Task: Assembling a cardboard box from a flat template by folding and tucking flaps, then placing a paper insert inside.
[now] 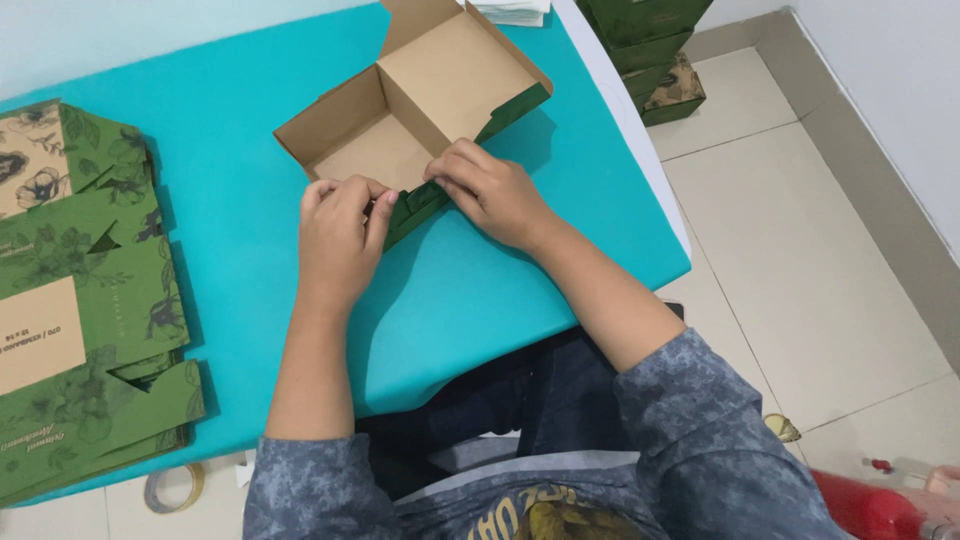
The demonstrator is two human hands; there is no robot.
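Mottled grey-blue sleeves pushed up, yellow chest print, dark trousers

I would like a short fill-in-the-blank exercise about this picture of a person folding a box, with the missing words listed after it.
1. Both hands press on the near wall of a half-folded cardboard box that is green outside and ____ inside.
2. The box stands on a ____ table.
3. A stack of flat box blanks lies on the side of the person's ____ hand.
4. The right hand holds no ____.

Missing words: brown; turquoise; left; tool
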